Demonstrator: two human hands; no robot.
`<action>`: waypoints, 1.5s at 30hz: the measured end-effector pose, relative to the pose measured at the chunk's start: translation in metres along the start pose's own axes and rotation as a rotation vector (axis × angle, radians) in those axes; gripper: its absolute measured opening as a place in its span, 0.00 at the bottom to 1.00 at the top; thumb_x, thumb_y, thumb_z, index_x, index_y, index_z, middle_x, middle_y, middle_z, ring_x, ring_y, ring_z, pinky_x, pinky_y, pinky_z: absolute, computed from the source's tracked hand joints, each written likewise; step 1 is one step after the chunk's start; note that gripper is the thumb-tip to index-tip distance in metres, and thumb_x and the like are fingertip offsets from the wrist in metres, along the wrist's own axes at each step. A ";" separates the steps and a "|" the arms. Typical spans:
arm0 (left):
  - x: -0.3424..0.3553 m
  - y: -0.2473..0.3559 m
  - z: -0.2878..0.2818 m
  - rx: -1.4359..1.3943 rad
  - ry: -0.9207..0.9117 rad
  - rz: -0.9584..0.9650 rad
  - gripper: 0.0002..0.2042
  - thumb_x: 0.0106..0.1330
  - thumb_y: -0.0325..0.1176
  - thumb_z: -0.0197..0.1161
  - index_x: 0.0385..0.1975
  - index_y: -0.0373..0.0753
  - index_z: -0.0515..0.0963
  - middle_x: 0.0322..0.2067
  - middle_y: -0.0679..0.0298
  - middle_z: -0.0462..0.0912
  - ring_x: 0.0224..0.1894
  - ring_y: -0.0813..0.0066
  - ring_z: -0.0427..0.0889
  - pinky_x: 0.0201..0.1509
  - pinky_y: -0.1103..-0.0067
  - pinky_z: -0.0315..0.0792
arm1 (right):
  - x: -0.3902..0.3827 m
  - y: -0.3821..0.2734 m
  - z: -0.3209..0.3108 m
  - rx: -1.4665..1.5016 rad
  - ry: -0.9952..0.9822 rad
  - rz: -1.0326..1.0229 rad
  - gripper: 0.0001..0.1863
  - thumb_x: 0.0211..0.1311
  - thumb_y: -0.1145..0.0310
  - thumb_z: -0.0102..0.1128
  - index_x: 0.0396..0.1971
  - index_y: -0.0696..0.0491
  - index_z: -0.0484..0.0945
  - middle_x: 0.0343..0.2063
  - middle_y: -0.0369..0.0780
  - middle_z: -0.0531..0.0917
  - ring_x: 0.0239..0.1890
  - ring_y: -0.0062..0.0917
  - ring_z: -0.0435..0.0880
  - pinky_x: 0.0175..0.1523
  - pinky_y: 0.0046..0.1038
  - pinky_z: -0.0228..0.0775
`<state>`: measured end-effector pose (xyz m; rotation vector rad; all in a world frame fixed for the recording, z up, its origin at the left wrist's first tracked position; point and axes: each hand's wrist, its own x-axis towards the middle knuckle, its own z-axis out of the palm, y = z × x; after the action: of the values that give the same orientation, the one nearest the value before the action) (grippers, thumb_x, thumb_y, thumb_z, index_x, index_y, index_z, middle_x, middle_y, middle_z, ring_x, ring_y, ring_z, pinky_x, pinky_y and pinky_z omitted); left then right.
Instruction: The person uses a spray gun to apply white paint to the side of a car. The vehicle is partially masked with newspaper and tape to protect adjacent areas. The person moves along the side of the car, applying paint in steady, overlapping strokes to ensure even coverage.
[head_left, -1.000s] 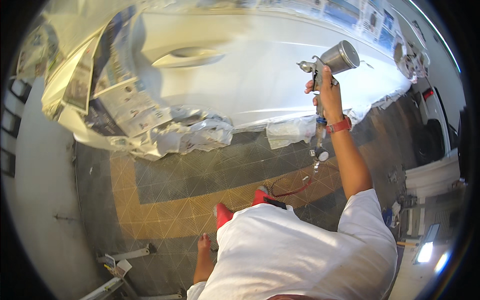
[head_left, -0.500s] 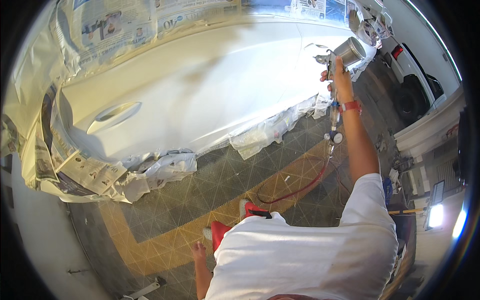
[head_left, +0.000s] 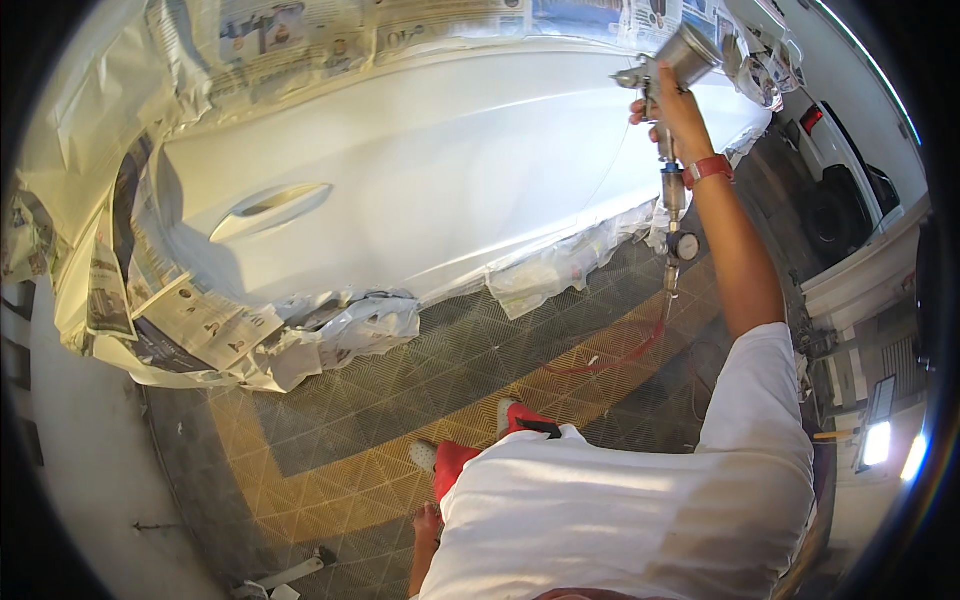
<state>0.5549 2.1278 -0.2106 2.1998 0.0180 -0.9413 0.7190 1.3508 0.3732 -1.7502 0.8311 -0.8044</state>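
Observation:
At the upper right my right hand point(head_left: 677, 112) grips a metal paint spray gun point(head_left: 690, 55) by its handle, its fingers wrapped round it. The silver cup sits on top and the nozzle points left, over the white car door panel point(head_left: 400, 160). Below the handle hang an inline fitting point(head_left: 673, 192) and a round pressure gauge point(head_left: 684, 246), joined to a red hose point(head_left: 640, 348). My left hand point(head_left: 426, 522) hangs low by my side, holding nothing, its fingers loosely apart. A recessed door handle point(head_left: 270, 208) shows at the panel's left.
Masking newspaper point(head_left: 370, 35) and plastic sheeting point(head_left: 350, 325) border the panel. Tiled grid flooring point(head_left: 400, 400) lies below, with the hose across it. A white vehicle point(head_left: 845, 150) stands at the right, near a lit work lamp point(head_left: 876, 443).
My right hand and the spray gun have shifted left along the panel and slightly farther away. The head view has turned a little. My left hand has dropped closer to my side.

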 end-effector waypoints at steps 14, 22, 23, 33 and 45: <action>0.057 -0.075 -0.123 -0.541 0.216 -0.299 0.23 0.78 0.53 0.54 0.48 0.34 0.77 0.35 0.61 0.82 0.33 0.72 0.81 0.34 0.74 0.75 | -0.221 -0.146 0.327 0.151 -0.556 -0.076 0.35 0.73 0.33 0.44 0.45 0.56 0.74 0.27 0.42 0.85 0.26 0.24 0.88 0.17 0.21 0.67; 0.039 -0.103 -0.161 -0.619 0.099 -0.496 0.31 0.80 0.51 0.52 0.66 0.26 0.69 0.54 0.48 0.81 0.54 0.59 0.83 0.57 0.67 0.78 | -0.257 -0.216 0.440 0.314 -0.669 -0.122 0.32 0.75 0.38 0.46 0.44 0.59 0.73 0.26 0.47 0.86 0.22 0.30 0.88 0.18 0.29 0.71; 0.039 -0.110 -0.155 -0.637 0.119 -0.470 0.30 0.80 0.51 0.52 0.65 0.26 0.70 0.52 0.49 0.82 0.51 0.60 0.83 0.54 0.67 0.78 | -0.251 -0.218 0.442 0.355 -0.683 -0.116 0.33 0.75 0.38 0.45 0.45 0.59 0.72 0.26 0.47 0.86 0.22 0.30 0.88 0.18 0.29 0.71; 0.038 -0.107 -0.089 -0.859 0.068 -0.470 0.11 0.79 0.43 0.55 0.37 0.43 0.71 0.23 0.68 0.67 0.22 0.74 0.66 0.25 0.74 0.67 | -0.153 -0.154 0.312 -0.001 -0.379 -0.040 0.35 0.74 0.33 0.42 0.50 0.54 0.73 0.28 0.39 0.85 0.27 0.21 0.88 0.20 0.19 0.66; 0.067 0.012 -0.081 -0.545 0.139 -0.399 0.20 0.79 0.47 0.53 0.50 0.34 0.78 0.36 0.64 0.82 0.34 0.74 0.80 0.37 0.75 0.74 | -0.021 -0.067 0.054 -0.116 -0.061 0.033 0.36 0.75 0.32 0.39 0.51 0.53 0.76 0.28 0.38 0.86 0.27 0.21 0.87 0.21 0.20 0.66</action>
<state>0.6575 2.1528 -0.2076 1.7677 0.7168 -0.8605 0.7628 1.4132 0.4190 -1.8485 0.8785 -0.6892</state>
